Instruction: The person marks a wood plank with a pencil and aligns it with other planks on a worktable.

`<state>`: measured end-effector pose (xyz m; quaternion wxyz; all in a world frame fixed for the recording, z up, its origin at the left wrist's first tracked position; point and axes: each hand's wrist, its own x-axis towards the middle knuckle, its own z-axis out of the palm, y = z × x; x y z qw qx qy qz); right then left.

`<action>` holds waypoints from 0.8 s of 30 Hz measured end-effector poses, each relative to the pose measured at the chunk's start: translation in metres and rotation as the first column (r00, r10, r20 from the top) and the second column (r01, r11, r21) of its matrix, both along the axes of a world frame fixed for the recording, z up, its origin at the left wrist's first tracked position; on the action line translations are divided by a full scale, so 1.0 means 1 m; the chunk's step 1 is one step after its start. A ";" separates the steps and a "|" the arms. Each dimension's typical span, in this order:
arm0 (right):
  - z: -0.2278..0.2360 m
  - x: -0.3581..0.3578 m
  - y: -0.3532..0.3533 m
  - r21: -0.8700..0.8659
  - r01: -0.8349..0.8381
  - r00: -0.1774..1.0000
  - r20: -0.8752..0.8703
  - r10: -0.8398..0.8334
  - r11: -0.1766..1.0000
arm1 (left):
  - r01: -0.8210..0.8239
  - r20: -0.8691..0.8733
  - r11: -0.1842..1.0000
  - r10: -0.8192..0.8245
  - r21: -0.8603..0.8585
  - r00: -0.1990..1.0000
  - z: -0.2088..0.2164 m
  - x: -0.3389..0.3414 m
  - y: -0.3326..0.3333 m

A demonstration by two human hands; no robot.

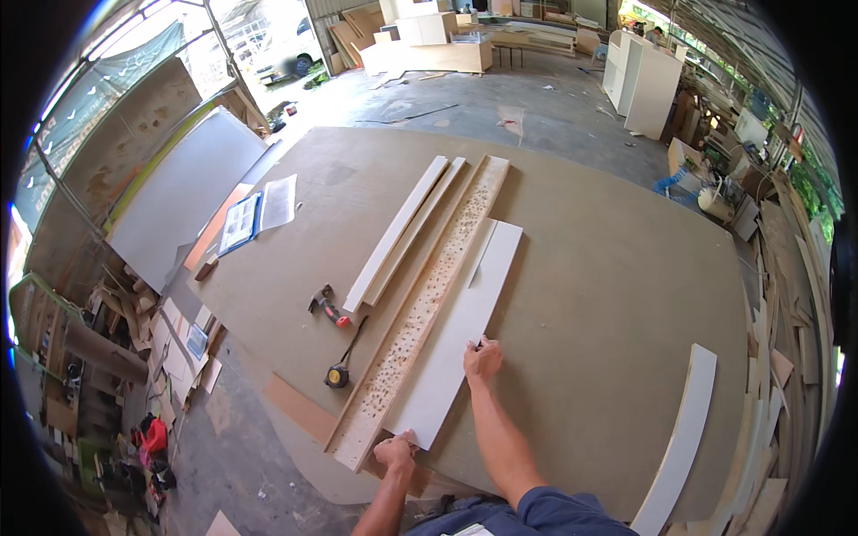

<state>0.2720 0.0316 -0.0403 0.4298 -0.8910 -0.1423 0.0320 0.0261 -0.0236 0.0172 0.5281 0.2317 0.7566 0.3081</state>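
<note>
A long white board (460,335) lies lengthwise in front of me, against the right side of a long wooden channel (420,313) whose inner face is dotted with holes or specks. My left hand (396,452) is closed on the board's near end, thumb on top. Farther up, my right hand (483,359) grips the right edge with curled fingers. Left of the channel lie a white strip (393,237) and a second narrow strip (420,228), side by side. A claw hammer (330,306) with a red-tipped handle and a black tape measure (337,376) rest nearby.
Everything lies on a large brown worktable (599,322). Papers on a blue clipboard (241,221) sit at its far left, and another white strip (684,429) at its right. Stacked timber (795,339) lines the right side; a white cabinet (643,85) stands beyond.
</note>
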 end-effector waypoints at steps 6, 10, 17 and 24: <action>0.019 0.007 0.003 -0.125 -0.018 0.995 -0.100 0.005 0.992 | -0.002 0.023 1.000 0.003 -0.027 1.000 -0.012 -0.006 0.004; 0.018 0.011 0.004 -0.143 -0.025 0.991 -0.131 0.006 0.989 | 0.013 0.053 0.999 -0.010 -0.051 0.999 -0.016 -0.006 0.006; 0.016 0.016 0.009 -0.110 0.033 0.995 -0.092 -0.043 0.993 | 0.038 0.051 0.997 -0.035 -0.070 0.998 -0.013 -0.001 0.010; 0.023 0.022 0.009 -0.066 -0.015 0.973 -0.229 -0.001 0.998 | 0.017 0.071 0.996 -0.011 -0.084 0.997 -0.014 0.001 0.013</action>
